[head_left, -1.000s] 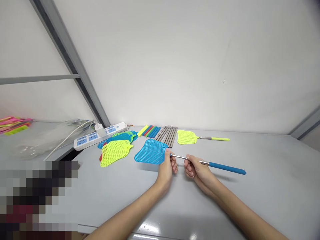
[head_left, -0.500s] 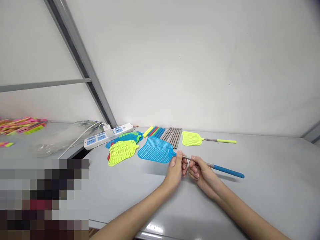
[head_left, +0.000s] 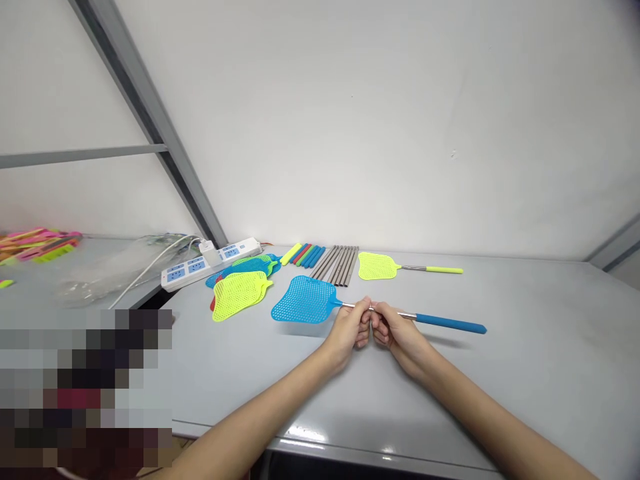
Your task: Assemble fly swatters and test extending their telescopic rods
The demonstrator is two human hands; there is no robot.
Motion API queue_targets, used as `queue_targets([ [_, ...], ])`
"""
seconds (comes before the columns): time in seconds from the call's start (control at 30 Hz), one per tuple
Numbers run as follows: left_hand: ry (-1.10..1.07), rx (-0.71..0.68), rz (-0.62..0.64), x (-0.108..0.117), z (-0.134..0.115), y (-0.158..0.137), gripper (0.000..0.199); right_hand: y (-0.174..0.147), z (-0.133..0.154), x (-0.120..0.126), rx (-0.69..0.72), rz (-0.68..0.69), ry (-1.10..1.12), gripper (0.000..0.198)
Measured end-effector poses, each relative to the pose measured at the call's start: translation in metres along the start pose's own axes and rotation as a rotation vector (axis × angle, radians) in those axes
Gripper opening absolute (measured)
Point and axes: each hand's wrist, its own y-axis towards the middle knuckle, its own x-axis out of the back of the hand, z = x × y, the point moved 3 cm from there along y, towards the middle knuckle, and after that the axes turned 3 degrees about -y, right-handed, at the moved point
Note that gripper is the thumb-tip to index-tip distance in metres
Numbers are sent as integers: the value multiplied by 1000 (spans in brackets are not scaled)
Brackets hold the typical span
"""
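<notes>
A fly swatter with a blue perforated head, a thin metal rod and a blue grip is held sideways just above the table. My left hand is closed on the rod close to the head. Beside it, nearly touching, my right hand pinches the same rod nearer the blue grip. Fingers hide the middle of the rod. Behind lies a yellow fly swatter with a metal rod and yellow grip. Loose yellow swatter heads overlap blue, green and red ones at the left.
Several metal tubes and coloured grips lie in rows near the wall. A white power strip with a plugged-in adapter stands at the left. Further left are a plastic bag and a colourful pile on another table.
Both hands have come closer together on the rod. My left hand has slid away from the swatter head, and more rod shows beside it. The view has shifted slightly.
</notes>
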Motion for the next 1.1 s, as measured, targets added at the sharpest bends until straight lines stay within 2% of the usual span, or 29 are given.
queue_targets([
  [0.23,-32,86,74,2,3,1,32,-2,-1,3,-51,-29,-3,28],
  [0.43,-16,126,58,0,0,-2,31,-1,-1,4,-65,-25,-12,27],
  [0.77,-110,265,199,5,-3,-3,30,-1,-2,2,-39,81,-69,28],
  [0.93,-117,259,236,4,-3,-2,31,-2,1,2,-79,66,-80,30],
  [1.1,-50,236,195,2,-3,-2,32,-1,-1,4,-97,48,-52,31],
])
